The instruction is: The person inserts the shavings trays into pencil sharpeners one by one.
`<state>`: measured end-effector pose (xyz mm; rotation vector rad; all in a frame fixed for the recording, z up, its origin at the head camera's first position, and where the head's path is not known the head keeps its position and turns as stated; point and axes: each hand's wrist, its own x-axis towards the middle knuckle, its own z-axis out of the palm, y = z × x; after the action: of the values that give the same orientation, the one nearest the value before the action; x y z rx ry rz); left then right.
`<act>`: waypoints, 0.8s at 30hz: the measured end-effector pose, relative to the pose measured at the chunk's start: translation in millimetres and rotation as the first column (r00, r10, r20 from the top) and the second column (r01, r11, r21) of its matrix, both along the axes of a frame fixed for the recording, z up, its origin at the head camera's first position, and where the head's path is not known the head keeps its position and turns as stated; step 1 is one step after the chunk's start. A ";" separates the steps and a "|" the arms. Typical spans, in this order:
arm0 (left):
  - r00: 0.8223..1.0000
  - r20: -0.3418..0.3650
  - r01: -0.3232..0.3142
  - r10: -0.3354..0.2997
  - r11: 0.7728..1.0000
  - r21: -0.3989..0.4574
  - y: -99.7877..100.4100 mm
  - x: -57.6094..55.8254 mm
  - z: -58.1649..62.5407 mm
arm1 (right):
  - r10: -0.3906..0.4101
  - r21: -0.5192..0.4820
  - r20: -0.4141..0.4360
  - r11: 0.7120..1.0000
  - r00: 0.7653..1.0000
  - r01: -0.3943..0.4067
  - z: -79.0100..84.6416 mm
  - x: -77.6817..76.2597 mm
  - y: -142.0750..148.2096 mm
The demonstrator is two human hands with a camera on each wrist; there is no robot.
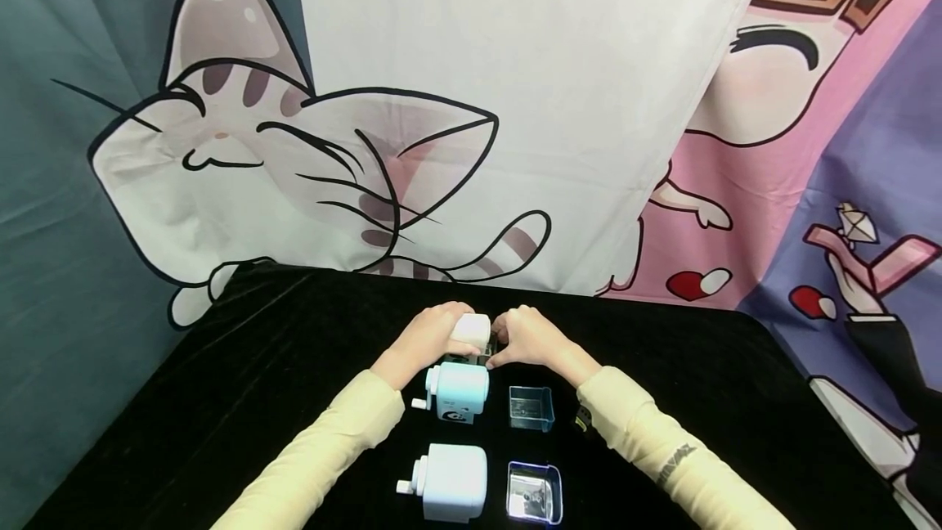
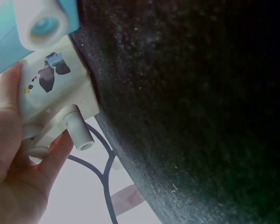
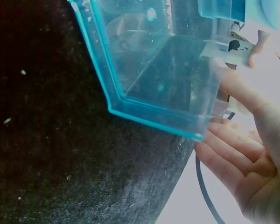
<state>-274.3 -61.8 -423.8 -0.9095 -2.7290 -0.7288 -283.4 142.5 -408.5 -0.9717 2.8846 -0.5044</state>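
At the far end of the row, my left hand (image 1: pixel 430 338) grips a white crank pencil sharpener (image 1: pixel 472 329). In the left wrist view, the hand (image 2: pixel 14 154) holds the sharpener (image 2: pixel 53 98) with thumb and fingers at its sides; the crank and a dark printed picture show. My right hand (image 1: pixel 531 337) pinches a clear drawer (image 3: pixel 219 106) at the right side of this sharpener, mostly hidden by fingers and by a blue drawer in front. How far the drawer sits inside, I cannot tell. Just nearer stands a light blue sharpener (image 1: pixel 462 385).
A pale sharpener (image 1: pixel 455 481) stands nearest the camera, its crank to the left. Right of the sharpeners lie two clear drawers, one blue-tinted (image 1: pixel 531 424) and one with a violet-blue rim (image 1: pixel 535 518). Black cloth (image 1: pixel 662 399) covers the table; printed curtains (image 1: pixel 441 39) hang behind.
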 end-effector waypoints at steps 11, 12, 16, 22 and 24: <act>1.000 -0.006 0.005 -0.005 1.000 0.010 0.4 0.4 1.1 | 0.033 0.015 -0.047 0.999 0.998 -0.032 -0.4 -3.5 -3.4; 1.000 -0.005 0.006 -0.006 1.000 0.010 0.4 0.3 1.0 | 0.036 0.013 -0.049 0.999 0.998 -0.035 -0.2 -3.5 -3.8; 1.000 -0.007 0.011 -0.011 1.000 0.016 0.8 -0.2 0.0 | 0.039 0.012 -0.052 0.999 0.998 -0.038 0.6 -2.9 -5.0; 1.000 -0.014 0.014 -0.014 1.000 0.017 1.1 -0.7 -0.7 | 0.044 0.008 -0.055 0.999 0.997 -0.044 1.9 -2.5 -7.1; 1.000 -0.017 0.013 -0.013 1.000 0.017 1.0 -0.7 -0.7 | 0.048 0.008 -0.057 0.999 0.997 -0.048 2.1 -3.0 -8.0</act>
<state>-275.0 -60.8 -424.5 -0.9259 -2.7011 -0.7420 -286.4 134.5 -406.5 -1.0694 2.9029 -0.4706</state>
